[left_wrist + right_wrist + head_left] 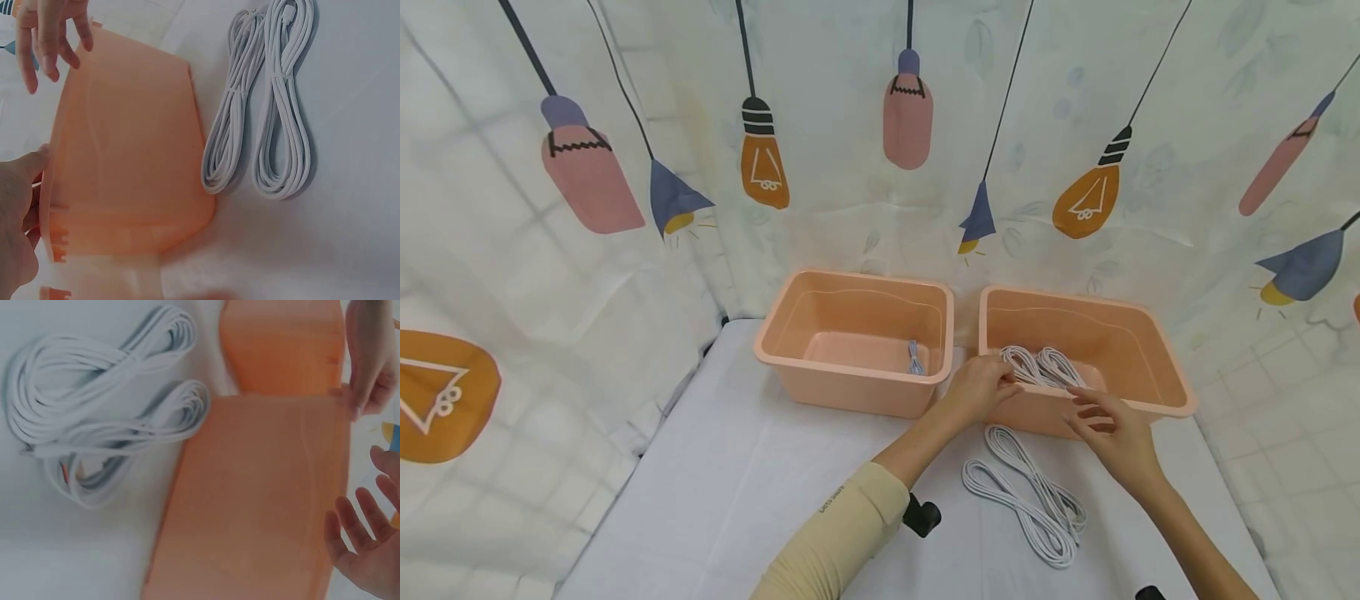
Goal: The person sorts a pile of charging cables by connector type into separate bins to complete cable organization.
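My left hand (981, 387) is at the near left of the right peach plastic bin (1157, 367), its thumb and fingers pinching the rim. Just above that bin's front rim, my right hand (1116, 433) hovers with its fingers spread loosely and nothing in them. Inside the bin, coiled white cables (1037, 367) lie close to the front wall. On the table in front are two more bundled white cables, one (1037, 479) nearer the bin and another (1018, 504) beside it. The left wrist view shows these bundles (281, 94) tied at the middle.
A second peach bin (850, 367) stands to the left, holding a small thin grey-white cable bundle (915, 358). Both bins sit at the back of a white-covered table (760, 492), against a lamp-patterned curtain (850, 225). A black strap piece (922, 517) shows beside my left sleeve.
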`<action>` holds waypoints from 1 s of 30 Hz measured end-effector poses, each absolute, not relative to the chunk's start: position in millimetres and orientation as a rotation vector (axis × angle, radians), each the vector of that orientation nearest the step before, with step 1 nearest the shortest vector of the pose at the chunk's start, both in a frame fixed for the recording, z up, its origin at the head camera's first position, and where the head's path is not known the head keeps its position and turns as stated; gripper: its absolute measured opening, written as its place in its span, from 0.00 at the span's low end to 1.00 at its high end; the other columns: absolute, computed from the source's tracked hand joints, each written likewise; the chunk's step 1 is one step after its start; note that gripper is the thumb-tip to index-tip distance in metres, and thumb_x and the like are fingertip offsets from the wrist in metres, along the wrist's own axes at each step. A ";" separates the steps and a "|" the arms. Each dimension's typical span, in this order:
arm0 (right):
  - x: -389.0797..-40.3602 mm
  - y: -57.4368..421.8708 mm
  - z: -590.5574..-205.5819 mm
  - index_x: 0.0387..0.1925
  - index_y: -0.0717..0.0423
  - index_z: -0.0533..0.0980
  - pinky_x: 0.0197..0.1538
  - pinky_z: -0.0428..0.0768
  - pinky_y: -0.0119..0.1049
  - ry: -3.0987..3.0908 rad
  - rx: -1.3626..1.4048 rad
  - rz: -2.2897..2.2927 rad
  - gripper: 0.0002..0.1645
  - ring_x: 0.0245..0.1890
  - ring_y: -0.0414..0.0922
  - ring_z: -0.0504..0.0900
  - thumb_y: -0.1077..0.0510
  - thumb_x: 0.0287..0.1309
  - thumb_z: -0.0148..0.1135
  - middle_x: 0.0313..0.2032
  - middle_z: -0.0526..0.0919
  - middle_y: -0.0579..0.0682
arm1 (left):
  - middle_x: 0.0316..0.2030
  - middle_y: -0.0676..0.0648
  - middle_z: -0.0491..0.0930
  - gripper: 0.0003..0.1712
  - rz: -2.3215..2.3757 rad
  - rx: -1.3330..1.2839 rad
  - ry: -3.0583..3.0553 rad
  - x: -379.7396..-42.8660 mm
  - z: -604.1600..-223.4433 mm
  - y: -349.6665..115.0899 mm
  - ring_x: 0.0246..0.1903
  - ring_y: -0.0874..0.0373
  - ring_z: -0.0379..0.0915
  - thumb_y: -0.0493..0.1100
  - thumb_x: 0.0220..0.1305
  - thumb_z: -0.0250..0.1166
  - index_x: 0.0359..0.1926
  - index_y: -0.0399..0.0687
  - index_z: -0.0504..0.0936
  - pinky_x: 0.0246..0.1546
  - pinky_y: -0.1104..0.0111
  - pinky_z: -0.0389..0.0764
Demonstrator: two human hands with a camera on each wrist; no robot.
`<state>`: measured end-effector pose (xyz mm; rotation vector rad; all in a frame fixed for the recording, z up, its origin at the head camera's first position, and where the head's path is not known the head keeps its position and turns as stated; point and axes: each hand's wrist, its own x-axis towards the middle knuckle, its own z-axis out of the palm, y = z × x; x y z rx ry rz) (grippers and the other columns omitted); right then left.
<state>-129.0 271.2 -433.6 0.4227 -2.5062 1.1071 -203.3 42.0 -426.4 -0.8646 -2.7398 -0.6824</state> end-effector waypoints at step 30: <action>-83.7 230.1 -545.9 0.51 0.64 0.84 0.33 0.85 0.31 -2.565 0.448 1.168 0.27 0.31 0.40 0.85 0.70 0.46 0.81 0.37 0.88 0.55 | 0.33 0.53 0.85 0.11 -0.676 -0.861 -2.730 -201.2 -425.8 40.8 0.34 0.64 0.78 0.50 0.70 0.72 0.36 0.49 0.90 0.36 0.77 0.75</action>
